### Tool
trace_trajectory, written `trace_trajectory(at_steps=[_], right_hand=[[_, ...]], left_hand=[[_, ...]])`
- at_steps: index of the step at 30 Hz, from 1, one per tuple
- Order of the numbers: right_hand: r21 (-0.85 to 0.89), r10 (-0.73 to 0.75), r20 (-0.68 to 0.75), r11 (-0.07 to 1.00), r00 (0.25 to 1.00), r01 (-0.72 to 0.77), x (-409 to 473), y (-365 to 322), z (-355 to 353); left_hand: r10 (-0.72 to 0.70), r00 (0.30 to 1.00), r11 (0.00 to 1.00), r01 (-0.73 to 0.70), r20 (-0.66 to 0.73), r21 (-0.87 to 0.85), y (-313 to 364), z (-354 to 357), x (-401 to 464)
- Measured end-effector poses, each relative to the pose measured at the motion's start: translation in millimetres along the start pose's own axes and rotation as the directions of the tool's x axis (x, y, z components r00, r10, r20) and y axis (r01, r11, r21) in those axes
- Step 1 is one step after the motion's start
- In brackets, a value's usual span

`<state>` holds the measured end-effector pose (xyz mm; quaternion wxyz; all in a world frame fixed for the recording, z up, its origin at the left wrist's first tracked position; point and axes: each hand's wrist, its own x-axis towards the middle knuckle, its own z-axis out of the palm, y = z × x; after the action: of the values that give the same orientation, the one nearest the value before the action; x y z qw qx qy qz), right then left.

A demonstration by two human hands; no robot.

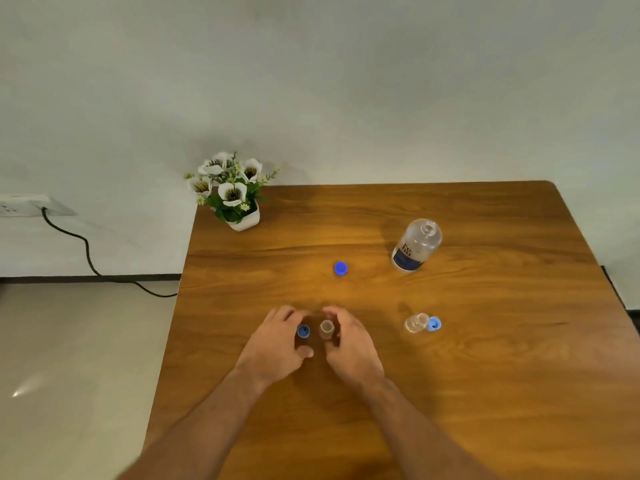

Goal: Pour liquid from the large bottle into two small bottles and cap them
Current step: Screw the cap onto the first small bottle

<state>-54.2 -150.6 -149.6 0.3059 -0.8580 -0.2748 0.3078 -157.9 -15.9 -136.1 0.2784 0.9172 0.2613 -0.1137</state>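
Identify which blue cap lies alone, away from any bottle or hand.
The blue cap at mid-table; the other two sit beside small bottles.

I see both forearms reaching forward; left hand [277, 341] and right hand [349, 341] side by side, fingers curled inward.

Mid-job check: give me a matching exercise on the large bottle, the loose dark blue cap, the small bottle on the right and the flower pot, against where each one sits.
Things:
1. large bottle
2. dark blue cap
3. right small bottle
4. flower pot

Places:
A. far left corner of the table
B. touching a light blue cap
C. far right, uncapped
D. alone, mid-table

Pairs: 1-C, 2-D, 3-B, 4-A
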Motion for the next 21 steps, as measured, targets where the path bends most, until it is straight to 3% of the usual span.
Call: trace_trajectory(at_steps=[3,8,21], right_hand=[[-0.036,-0.047,-0.015,0.998,0.999,0.047,4.1,0.8,4.9],[-0.094,-0.085,-0.026,0.992,0.996,0.082,7.4,4.7,7.7],[0.042,0.011,-0.066,0.999,0.998,-0.008,1.8,11.8,8.1]], left_hand=[[0.065,0.997,0.985,-0.059,-0.032,0.162,-2.3,5.9,3.4],[0.094,0.992,0.98,-0.078,-0.081,0.184,-2.1,7.1,4.4],[-0.104,0.977,0.979,0.067,-0.185,-0.194,-0.5,-8.6,-8.1]])
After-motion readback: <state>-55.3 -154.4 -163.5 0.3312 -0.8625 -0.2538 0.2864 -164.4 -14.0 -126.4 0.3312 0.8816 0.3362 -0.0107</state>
